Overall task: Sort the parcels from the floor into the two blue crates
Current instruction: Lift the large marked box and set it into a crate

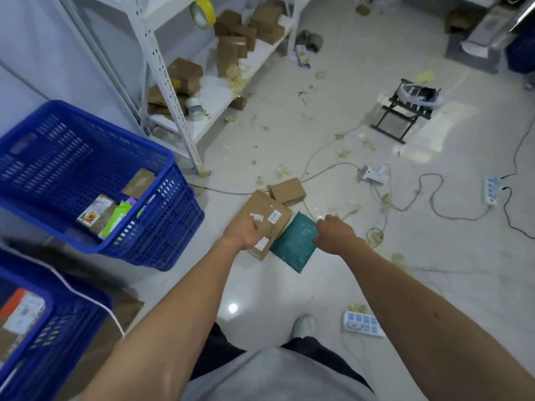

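Note:
A flat brown cardboard parcel (267, 217) with white labels lies on the floor, and my left hand (243, 234) grips its near edge. Beside it on the right lies a teal mailer bag (293, 246); my right hand (333, 234) pinches its right edge. A small brown box (288, 191) sits just behind them. One blue crate (86, 180) stands to the left, holding several parcels. A second blue crate (31, 319) sits at the near left with a red and white parcel inside.
A white metal shelf rack (170, 82) with brown boxes and tape rolls stands behind the crates. Cables (434, 198) and power strips (362, 324) trail across the floor on the right, among tape scraps. A black stand (402, 114) sits farther back.

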